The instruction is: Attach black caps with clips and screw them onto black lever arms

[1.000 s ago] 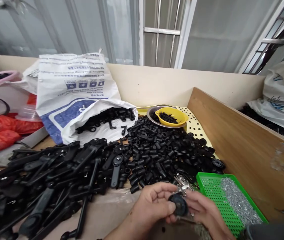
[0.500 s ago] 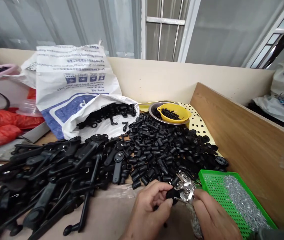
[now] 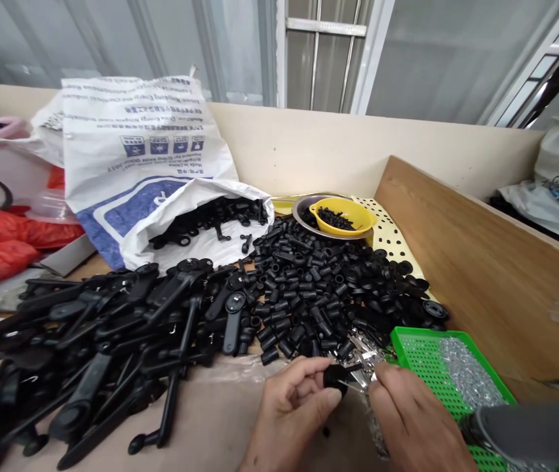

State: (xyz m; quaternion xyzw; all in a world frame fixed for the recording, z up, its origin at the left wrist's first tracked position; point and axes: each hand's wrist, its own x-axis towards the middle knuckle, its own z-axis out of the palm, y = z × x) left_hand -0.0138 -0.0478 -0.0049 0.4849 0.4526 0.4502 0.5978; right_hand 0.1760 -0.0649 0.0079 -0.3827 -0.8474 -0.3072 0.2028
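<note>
The small cap (image 3: 334, 378) I pinch in my left hand (image 3: 291, 413) looks like matt black plastic, as do the short tubes (image 3: 308, 295) and long handles (image 3: 112, 341). The clips (image 3: 362, 357) under my right hand (image 3: 414, 426) shine like bare metal. The green tray (image 3: 414, 354) is glossy perforated plastic, the sack (image 3: 136, 157) woven and slightly shiny, the side board (image 3: 480, 275) smooth wood.
</note>
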